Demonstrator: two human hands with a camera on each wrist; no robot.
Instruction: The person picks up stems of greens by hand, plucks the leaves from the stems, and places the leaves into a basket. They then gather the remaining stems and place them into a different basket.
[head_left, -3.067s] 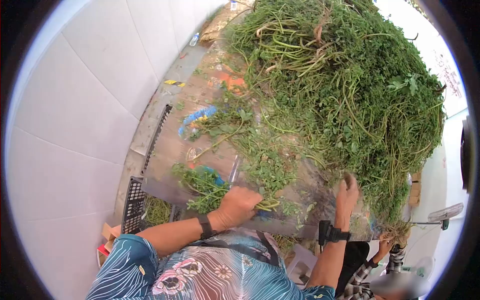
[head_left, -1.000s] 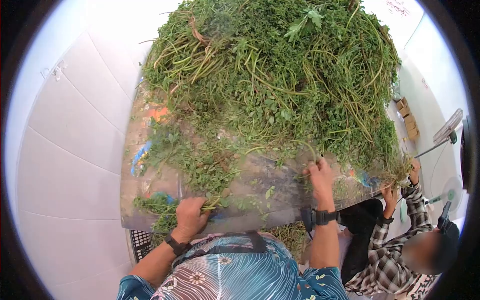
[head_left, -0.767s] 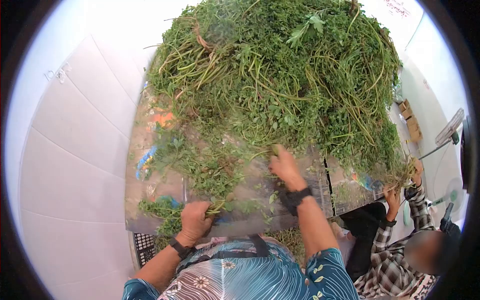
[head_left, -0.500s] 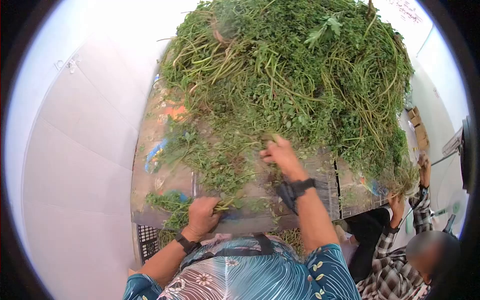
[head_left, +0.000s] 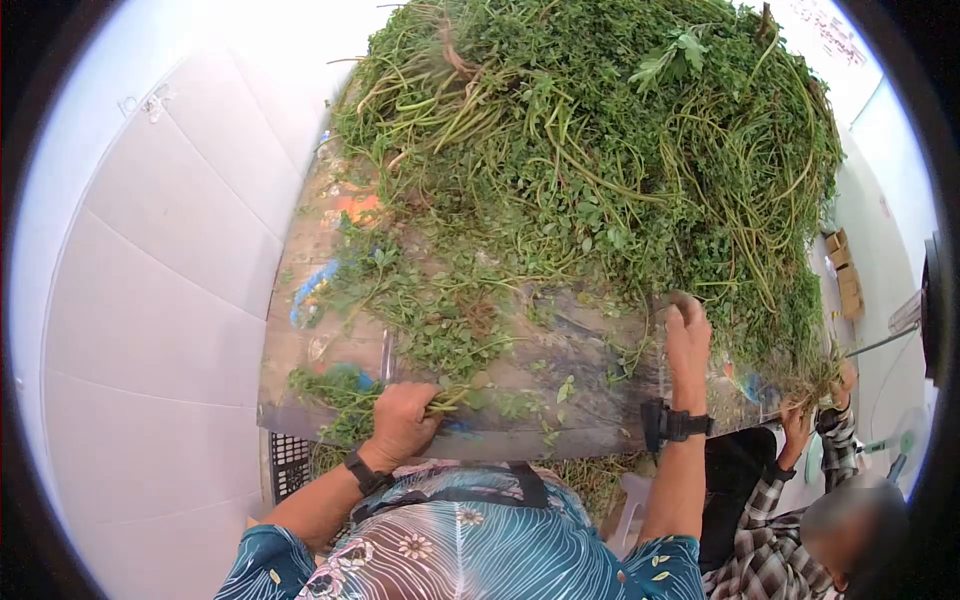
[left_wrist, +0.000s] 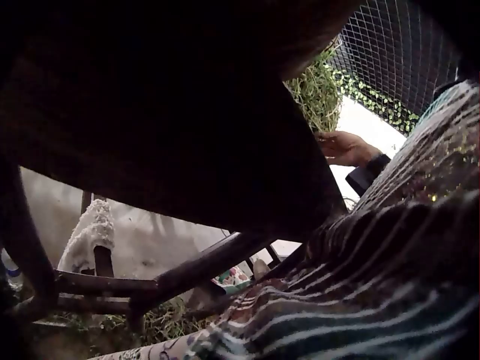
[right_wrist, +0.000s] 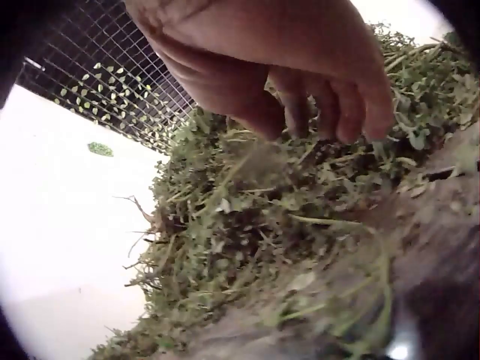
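Note:
My left hand (head_left: 405, 418) grips a small bunch of leafy green stems (head_left: 345, 400) at the table's front edge. The leaves spread to the left and the stem ends poke out on the right. My right hand (head_left: 688, 335) is at the near edge of a big heap of leafy greens (head_left: 600, 150). In the right wrist view its fingers (right_wrist: 349, 112) bend loosely downward over the greens, with the thumb apart from them. A thin loose stem (right_wrist: 382, 270) lies below that hand. The left wrist view is mostly dark, and the bunch is hidden there.
Loose leaves and sprigs (head_left: 450, 320) are scattered on the table (head_left: 600, 420) between my hands and the heap. At the right, another person's hands (head_left: 795, 425) hold a rooty clump. A black crate (head_left: 292, 465) stands below the left corner.
My right hand went from the heap leftward over the scattered leaves, then back right to the heap's edge. The stem it held earlier has left it. The left hand keeps its bunch.

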